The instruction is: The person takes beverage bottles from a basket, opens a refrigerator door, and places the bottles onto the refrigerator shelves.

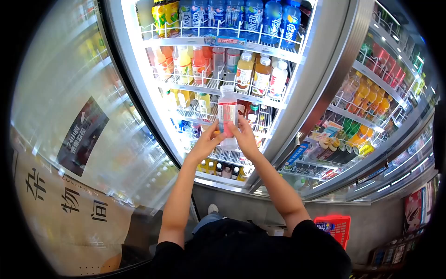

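Between my two hands stands a clear drink bottle [227, 111] with a white cap, a red-edged label and a pink patch low on it. My left hand [209, 139] grips its lower left side. From the right, my right hand [242, 136] wraps round the lower part, thumb across the front. The bottle is upright in front of the open fridge shelves. Behind it, juice bottles [244, 72] stand on a white wire shelf [204, 87].
The open glass door [69, 116] fills the left side. Blue-labelled bottles [234, 16] line the top shelf. To the right is another drinks fridge [357, 102] with its door frame [320, 79]. A red shopping basket [341, 230] sits on the floor at the lower right.
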Tool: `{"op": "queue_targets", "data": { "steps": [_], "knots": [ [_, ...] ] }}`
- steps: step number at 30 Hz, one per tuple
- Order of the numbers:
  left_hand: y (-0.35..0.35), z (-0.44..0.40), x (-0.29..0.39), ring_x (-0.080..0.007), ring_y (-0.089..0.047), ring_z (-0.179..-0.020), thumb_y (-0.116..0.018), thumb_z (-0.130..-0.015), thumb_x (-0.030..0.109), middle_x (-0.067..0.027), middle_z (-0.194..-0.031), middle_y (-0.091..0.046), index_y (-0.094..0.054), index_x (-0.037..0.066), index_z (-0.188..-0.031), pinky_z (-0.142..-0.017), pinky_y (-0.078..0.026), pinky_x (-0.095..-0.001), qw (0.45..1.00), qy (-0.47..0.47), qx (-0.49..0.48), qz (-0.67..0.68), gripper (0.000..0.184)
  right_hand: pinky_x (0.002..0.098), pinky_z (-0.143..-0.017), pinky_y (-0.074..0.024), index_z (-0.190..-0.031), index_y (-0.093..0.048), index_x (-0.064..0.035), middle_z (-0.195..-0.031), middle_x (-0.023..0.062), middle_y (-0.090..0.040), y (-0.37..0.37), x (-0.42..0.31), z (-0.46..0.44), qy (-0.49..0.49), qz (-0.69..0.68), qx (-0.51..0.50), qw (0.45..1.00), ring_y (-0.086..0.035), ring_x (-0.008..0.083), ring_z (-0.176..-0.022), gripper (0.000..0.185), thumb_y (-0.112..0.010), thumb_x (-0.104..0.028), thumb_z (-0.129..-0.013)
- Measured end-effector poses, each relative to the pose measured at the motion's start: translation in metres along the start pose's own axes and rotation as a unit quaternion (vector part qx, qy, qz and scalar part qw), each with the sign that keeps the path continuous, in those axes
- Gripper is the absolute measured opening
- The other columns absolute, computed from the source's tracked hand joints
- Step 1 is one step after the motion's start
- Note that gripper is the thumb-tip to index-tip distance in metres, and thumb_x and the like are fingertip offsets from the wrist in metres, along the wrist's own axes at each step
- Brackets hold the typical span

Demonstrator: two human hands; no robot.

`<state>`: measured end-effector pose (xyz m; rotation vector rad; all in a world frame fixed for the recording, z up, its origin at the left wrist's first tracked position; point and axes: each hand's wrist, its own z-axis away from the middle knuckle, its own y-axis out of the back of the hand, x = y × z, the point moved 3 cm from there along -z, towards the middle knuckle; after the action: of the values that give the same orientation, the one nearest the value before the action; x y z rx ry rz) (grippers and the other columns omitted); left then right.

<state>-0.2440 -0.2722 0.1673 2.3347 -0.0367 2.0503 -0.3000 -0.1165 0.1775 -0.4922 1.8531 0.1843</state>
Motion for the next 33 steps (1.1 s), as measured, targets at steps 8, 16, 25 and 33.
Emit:
{"op": "queue_targets", "data": {
  "steps": [8,16,25,33],
  "knots": [
    [0.056,-0.056,0.014,-0.0193,-0.055,-0.107,-0.070,-0.092,0.032,-0.0162,-0.133,-0.049,-0.031,-0.003,-0.151,-0.094,-0.047,-0.0335,0.996,-0.058,0.038,-0.063,0.079,0.0295,-0.084,-0.0531,-0.139,-0.046,0.0014,-0.115,0.0121,-0.064,-0.023,-0.001,-0.073,0.041,0.093,0.010,0.995,-0.063,0.0162,-0.101,0.057,-0.068,-0.025,-0.094],
    [0.098,-0.139,0.044,-0.0219,-0.056,-0.110,-0.072,-0.090,0.032,-0.0148,-0.128,-0.050,-0.039,0.000,-0.147,-0.093,-0.048,-0.0340,0.971,-0.173,0.045,-0.161,0.073,0.0313,-0.091,-0.0524,-0.140,-0.043,0.0030,-0.124,0.0166,-0.061,-0.030,-0.027,-0.148,0.060,0.126,0.014,0.990,-0.063,0.0174,-0.108,0.056,-0.067,-0.017,-0.094],
    [0.128,-0.195,0.061,-0.0203,-0.059,-0.110,-0.070,-0.089,0.011,-0.0112,-0.125,-0.059,-0.048,0.005,-0.138,-0.094,-0.050,-0.0338,0.945,-0.297,0.113,-0.079,0.054,0.0384,-0.093,-0.0536,-0.140,-0.042,0.0035,-0.131,0.0213,-0.058,-0.051,-0.035,-0.217,0.201,0.233,0.052,0.950,-0.058,0.0300,-0.123,0.062,-0.071,-0.011,-0.088],
    [0.146,-0.232,0.048,-0.0234,-0.065,-0.096,-0.073,-0.083,0.004,-0.0142,-0.110,-0.063,-0.060,-0.002,-0.126,-0.079,-0.055,-0.0317,0.885,-0.369,0.180,-0.218,0.045,0.0426,-0.096,-0.0504,-0.137,-0.041,0.0007,-0.130,0.0248,-0.053,-0.041,0.012,-0.257,0.260,0.286,0.067,0.920,-0.058,0.0407,-0.116,0.059,-0.070,-0.009,-0.086]
  ]
}}
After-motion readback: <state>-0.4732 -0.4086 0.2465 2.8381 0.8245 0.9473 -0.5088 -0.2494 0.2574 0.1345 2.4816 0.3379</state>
